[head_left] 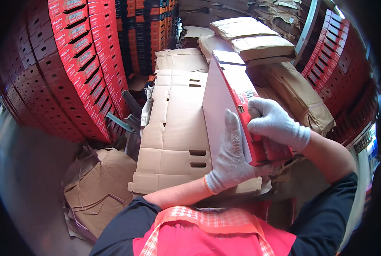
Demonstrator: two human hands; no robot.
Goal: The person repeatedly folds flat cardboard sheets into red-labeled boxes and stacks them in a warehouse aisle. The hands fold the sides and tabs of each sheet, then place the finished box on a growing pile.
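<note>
A red and white cardboard box [238, 83] stands on its long edge in front of me, its broad pale face turned left and its printed red side facing up. My left hand [230, 164], in a grey-white glove, cradles the near end, fingers stretched along the pale face and thumb reaching under the corner. On the red side, my gloved right hand [275, 123] is closed, its fingers curled at the edge; the fingertips are partly hidden. Flat brown cardboard blanks [184, 121] with slots and creases lie beneath and left of the box.
Tall stacks of red boxes [77, 55] rise at the left, with more red boxes [327, 51] at the right. Paper-wrapped bundles [263, 42] are piled at the back. A crumpled brown paper bundle [100, 187] sits on the floor [32, 170] at lower left.
</note>
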